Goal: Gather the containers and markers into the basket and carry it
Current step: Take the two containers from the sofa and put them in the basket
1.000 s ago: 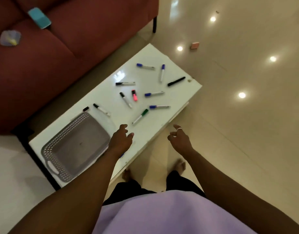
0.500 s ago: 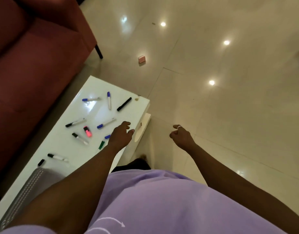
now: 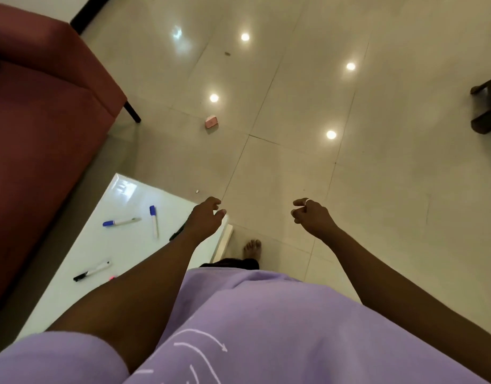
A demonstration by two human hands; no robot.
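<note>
A white low table (image 3: pixel 128 245) sits at lower left with markers on it: two blue-capped markers (image 3: pixel 121 222) (image 3: pixel 154 220), a black-capped marker (image 3: pixel 92 270), a black marker (image 3: pixel 177 233) partly behind my left arm, and a pink sliver (image 3: pixel 112 278) at my forearm's edge. A small pink container (image 3: pixel 211 121) lies on the floor beyond the table. My left hand (image 3: pixel 205 217) hovers over the table's far corner, fingers loosely curled, empty. My right hand (image 3: pixel 310 214) hangs over the floor, loosely curled, empty. The basket is out of view.
A dark red sofa (image 3: pixel 45 120) runs along the left, with a black leg (image 3: pixel 132 112). Dark wooden furniture (image 3: pixel 487 106) sits at the right edge. Glossy tiled floor (image 3: pixel 321 176) reflects ceiling lights. My bare foot (image 3: pixel 252 248) stands by the table's corner.
My view has swung right and forward, away from the table. The grey basket and several markers have left the frame. Both hands stay empty in the same pose.
</note>
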